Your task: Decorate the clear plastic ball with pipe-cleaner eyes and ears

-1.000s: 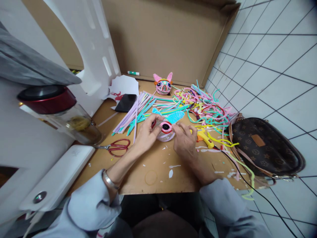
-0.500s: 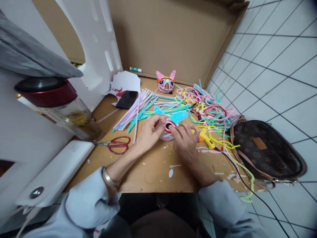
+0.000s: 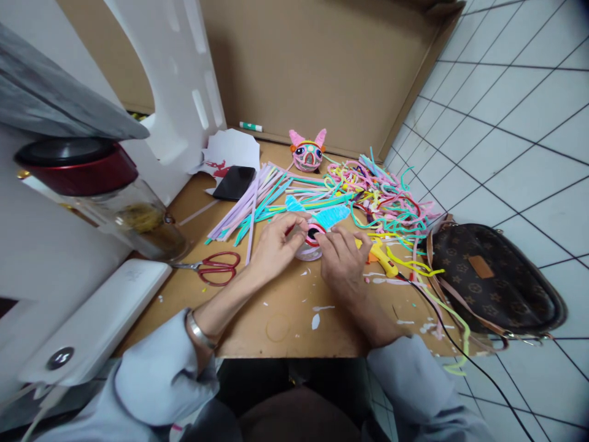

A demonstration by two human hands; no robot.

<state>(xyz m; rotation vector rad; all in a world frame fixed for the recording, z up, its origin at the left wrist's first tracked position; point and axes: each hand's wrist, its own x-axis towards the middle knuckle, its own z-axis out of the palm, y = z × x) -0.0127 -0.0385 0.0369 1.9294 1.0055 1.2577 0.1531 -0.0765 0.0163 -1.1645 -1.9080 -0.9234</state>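
Fingers nearly closed, the left hand [image 3: 278, 245] and right hand [image 3: 343, 261] pinch a small round lilac figure with fuzzy blue ears [image 3: 307, 251] between them at the bench [image 3: 289, 298], seemingly light, crushable, best held by its sides.

Grey-blue sleeves [image 3: 154, 371], bunched; silver bangle [image 3: 199, 332] on left wrist [image 3: 218, 314]; dark clothing [image 3: 253, 382] over lap.

Left hand [image 3: 278, 244] pinching a blue-eared craft figure [image 3: 310, 252], right hand [image 3: 343, 258] with fingertips against its ringed black eye, red-handled scissors [image 3: 219, 268] beside the left forearm, yellow glue gun [image 3: 384, 259] at right, pink-eared figure [image 3: 307, 158] behind, tangled fuzzy stems [image 3: 380, 199] near a brown handbag [image 3: 499, 279].
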